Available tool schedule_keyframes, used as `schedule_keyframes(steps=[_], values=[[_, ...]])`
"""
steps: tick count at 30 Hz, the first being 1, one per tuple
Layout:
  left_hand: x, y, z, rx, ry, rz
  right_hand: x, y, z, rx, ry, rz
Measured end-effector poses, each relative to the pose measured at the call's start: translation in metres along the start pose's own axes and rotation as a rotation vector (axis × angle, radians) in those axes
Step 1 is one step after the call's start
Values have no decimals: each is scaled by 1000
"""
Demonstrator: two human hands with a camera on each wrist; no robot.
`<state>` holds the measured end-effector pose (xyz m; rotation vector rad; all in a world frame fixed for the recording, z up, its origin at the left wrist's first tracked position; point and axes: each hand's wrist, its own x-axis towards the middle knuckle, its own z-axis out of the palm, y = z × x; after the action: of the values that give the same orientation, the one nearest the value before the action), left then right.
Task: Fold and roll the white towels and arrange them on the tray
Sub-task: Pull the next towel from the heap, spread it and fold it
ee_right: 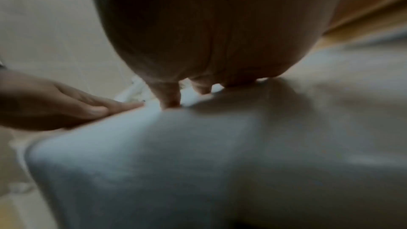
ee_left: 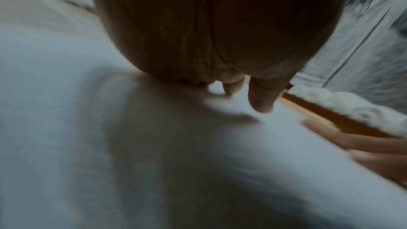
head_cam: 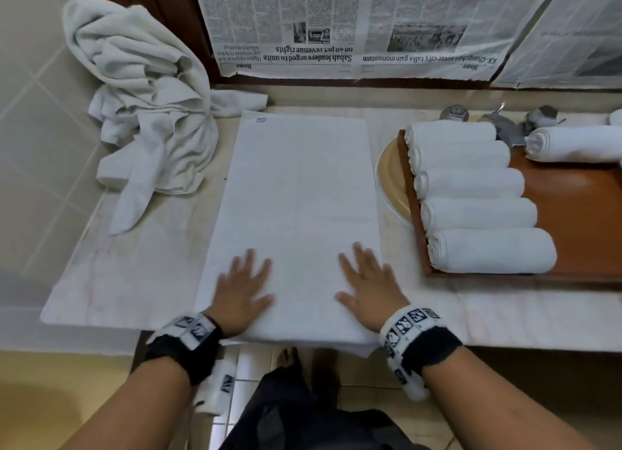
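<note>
A white towel (head_cam: 299, 194) lies folded into a long flat strip on the counter, running away from me. My left hand (head_cam: 244, 288) and my right hand (head_cam: 365, 286) both press flat on its near end, fingers spread and straight. To the right stands a brown wooden tray (head_cam: 579, 214) with several rolled white towels (head_cam: 471, 184) in a row along its left side and one more roll (head_cam: 572, 145) at its back. The wrist views are blurred: my left hand (ee_left: 242, 90) and my right hand (ee_right: 187, 93) lie against the white towel (ee_left: 154, 163) (ee_right: 198, 163).
A heap of unfolded white towels (head_cam: 148, 103) sits at the back left of the counter. A beige plate (head_cam: 392, 184) shows under the tray's left edge. Metal tap fittings (head_cam: 501, 120) stand behind the tray. Newspaper (head_cam: 353, 25) covers the wall behind.
</note>
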<state>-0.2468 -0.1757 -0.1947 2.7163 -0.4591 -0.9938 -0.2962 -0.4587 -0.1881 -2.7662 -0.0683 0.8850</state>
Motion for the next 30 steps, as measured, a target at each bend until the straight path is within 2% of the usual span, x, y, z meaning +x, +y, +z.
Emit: schedule_keyframes(steps=[2, 3, 4, 6, 8, 9, 10, 12, 15, 17, 18, 20, 22, 23, 25, 28, 30], values=[[-8, -34, -3, 0, 120, -230, -12, 27, -4, 6, 35, 140], [-10, -43, -3, 3, 173, -300, -16, 29, -6, 2, 56, 180], [-10, -43, 0, 27, 233, -303, -20, 23, -7, 0, 85, 177], [-8, -18, 8, 67, 300, -124, -25, -6, -3, 15, 131, 55], [-7, 15, 24, 67, 250, 98, -28, -37, 11, 29, 90, -102], [-7, 23, 32, 65, 202, 148, -30, -45, 20, 25, 45, -139], [-7, 22, 37, 67, 179, 141, -31, -43, 28, 10, 12, -136], [-10, -5, 35, 108, 187, -3, -35, -22, 35, 11, 14, -30], [-22, -71, 20, 29, 284, -302, -43, 18, 25, 54, 54, 255], [-28, -90, 10, -40, 322, -374, -44, 20, 15, 73, 117, 339], [-29, -82, 6, -13, 328, -318, -43, 8, 11, 82, 162, 312], [-24, -53, 9, 50, 300, -69, -33, -32, 10, 109, 199, 168], [-21, -21, 26, 118, 228, 195, -23, -70, 23, 118, 139, 24], [-22, -11, 33, 123, 182, 268, -20, -79, 31, 93, 96, -5], [-31, -11, 40, 131, 118, 280, -18, -69, 38, 43, 68, 32], [-46, -33, 30, 140, 43, 313, -21, -28, 23, 46, 105, 242], [-52, -41, 11, 91, 6, 278, -22, -13, 10, 53, 130, 365]])
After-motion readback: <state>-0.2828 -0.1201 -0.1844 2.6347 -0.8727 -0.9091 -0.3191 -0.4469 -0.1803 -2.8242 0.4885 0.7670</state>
